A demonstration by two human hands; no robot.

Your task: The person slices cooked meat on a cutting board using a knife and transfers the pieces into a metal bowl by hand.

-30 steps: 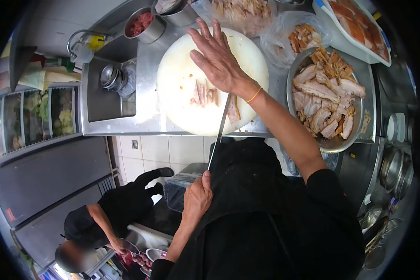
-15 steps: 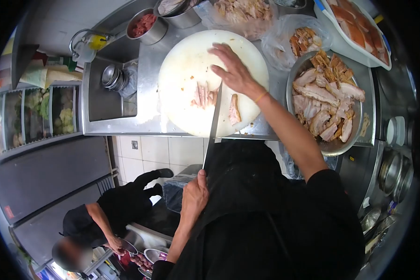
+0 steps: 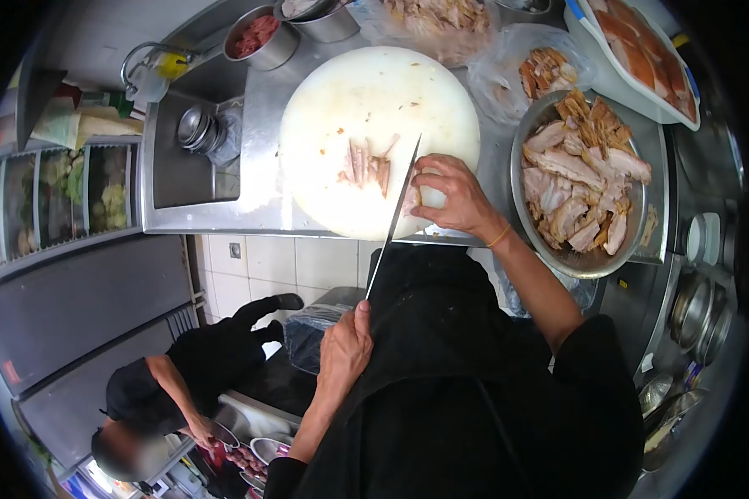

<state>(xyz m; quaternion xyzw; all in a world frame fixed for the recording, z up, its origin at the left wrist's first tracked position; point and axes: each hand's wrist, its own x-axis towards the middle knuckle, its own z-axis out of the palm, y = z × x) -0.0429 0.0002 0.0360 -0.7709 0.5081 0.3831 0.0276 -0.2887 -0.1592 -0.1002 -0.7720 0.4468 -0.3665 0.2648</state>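
My left hand (image 3: 346, 345) is closed round the handle of a long knife (image 3: 398, 204), below the counter's edge. Its blade slants up across the round white cutting board (image 3: 324, 108). On the board's near right part my right hand (image 3: 453, 195) has its fingers curled over a piece of cooked meat (image 3: 412, 198), close against the right side of the blade. The fingers partly hide that piece. Just left of the blade lies a small group of cut meat strips (image 3: 364, 165). Small crumbs dot the board.
Right of the board stands a metal bowl (image 3: 520, 200) of cooked meat pieces. Bags of meat (image 3: 495, 96) and a white tub (image 3: 607, 75) lie behind it. A pot of raw meat (image 3: 270, 54) and a sink (image 3: 171, 179) are left. Another person (image 3: 200, 370) works at lower left.
My right hand has come down from the board's upper middle onto the meat piece at the near right. The knife's blade has swung slightly rightward beside it.
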